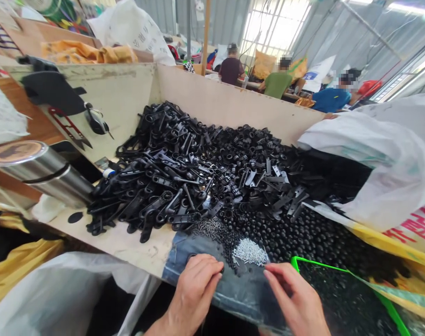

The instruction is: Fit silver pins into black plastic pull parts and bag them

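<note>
My left hand (194, 291) is closed over the dark mat (247, 291) at the table's front edge. Bits of a black plastic part show at its fingertips, the rest being covered by the fingers. To the right, my right hand (296, 294) has thumb and forefinger drawn together beside a small heap of silver pins (250, 252); what sits in that pinch, if anything, is too small to make out. Behind the pins lie tiny dark metal pieces (210, 228) and many black balls (289, 233). Farther back are piles of black lever-like parts (163, 186) and black rings (247, 140).
A steel flask (58, 172) stands at the left. Wooden boards (226, 98) wall the table's back. A green-rimmed tray (345, 269) is at the right, below a white sack (390, 158). Several people work at a bench beyond, one in a green shirt (277, 84).
</note>
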Demonstrator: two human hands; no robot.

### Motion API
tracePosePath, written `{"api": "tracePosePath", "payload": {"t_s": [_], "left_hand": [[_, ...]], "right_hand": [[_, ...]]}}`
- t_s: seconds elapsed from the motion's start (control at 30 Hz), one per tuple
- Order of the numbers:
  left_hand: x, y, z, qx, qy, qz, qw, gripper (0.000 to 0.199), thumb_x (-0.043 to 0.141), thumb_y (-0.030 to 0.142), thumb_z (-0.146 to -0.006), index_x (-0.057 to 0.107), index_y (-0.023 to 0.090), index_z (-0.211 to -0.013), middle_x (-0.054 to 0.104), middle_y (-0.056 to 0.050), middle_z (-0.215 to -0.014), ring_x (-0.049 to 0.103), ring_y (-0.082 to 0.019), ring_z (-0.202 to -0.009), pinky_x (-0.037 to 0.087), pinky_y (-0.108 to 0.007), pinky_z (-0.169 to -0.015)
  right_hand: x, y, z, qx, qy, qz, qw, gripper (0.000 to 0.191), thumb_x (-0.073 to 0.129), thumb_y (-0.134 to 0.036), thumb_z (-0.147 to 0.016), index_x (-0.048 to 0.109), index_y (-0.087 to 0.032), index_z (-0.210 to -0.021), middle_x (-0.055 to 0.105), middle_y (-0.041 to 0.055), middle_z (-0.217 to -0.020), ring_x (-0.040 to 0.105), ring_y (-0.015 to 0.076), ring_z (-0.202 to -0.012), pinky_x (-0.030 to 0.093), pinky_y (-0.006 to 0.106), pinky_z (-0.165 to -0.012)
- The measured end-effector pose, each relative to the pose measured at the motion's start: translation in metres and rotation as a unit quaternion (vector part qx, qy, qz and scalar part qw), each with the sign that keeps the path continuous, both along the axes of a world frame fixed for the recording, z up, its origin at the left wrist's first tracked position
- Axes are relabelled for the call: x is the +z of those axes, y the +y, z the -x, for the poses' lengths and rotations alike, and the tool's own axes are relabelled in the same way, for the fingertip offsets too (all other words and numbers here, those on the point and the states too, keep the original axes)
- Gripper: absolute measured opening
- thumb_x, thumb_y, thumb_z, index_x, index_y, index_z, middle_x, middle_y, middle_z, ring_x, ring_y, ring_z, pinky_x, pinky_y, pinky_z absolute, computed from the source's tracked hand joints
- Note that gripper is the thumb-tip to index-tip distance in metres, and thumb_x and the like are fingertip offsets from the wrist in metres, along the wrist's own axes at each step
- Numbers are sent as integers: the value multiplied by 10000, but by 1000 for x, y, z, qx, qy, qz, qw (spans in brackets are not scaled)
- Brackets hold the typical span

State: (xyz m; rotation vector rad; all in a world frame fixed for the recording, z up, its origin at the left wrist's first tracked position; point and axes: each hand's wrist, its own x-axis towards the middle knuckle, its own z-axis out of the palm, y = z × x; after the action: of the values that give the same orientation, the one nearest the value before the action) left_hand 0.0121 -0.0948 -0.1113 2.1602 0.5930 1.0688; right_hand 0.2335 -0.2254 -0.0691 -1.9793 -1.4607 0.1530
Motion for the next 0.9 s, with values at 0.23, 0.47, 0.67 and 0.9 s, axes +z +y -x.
{"api": "tracePosePath", "payload": {"t_s": [0.23,0.47,0.67,0.9], "left_hand": [[-1,1,10,-36,21,12,999,229,620,94,-954,610,204,-1155,734,-48,-1036,662,-207,-1067,519,-371,-1009],[-2,-1,9,-30,43,52,997,260,579,108,-982,596,220,-1216,724,-56,-1068,641,-217,-1073,529,-371,-955],[0,-1,8,-51,43,54,996,236,552,108,-994,601,216,-1198,717,-58,-1082,614,-220,-1086,493,-397,-997],[8,-1,8,-56,25,73,995,188,556,118,-989,620,191,-1149,711,-65,-1030,611,-212,-1016,502,-385,-948]], "right_hand": [[-15,25,15,28,-23,31,999,258,464,-396,-1050,666,-272,-947,697,-10,-876,696,140,-772,544,219,-700],[-28,32,21,11,-85,23,996,314,424,-415,-1064,654,-261,-915,682,-3,-863,694,153,-760,537,260,-698],[-31,27,28,-31,-106,4,994,333,411,-469,-1059,669,-273,-981,695,0,-941,713,151,-801,549,255,-739],[-25,27,23,-39,-63,36,997,386,454,-567,-1015,680,-276,-898,697,-25,-865,676,117,-657,535,209,-586]]}}
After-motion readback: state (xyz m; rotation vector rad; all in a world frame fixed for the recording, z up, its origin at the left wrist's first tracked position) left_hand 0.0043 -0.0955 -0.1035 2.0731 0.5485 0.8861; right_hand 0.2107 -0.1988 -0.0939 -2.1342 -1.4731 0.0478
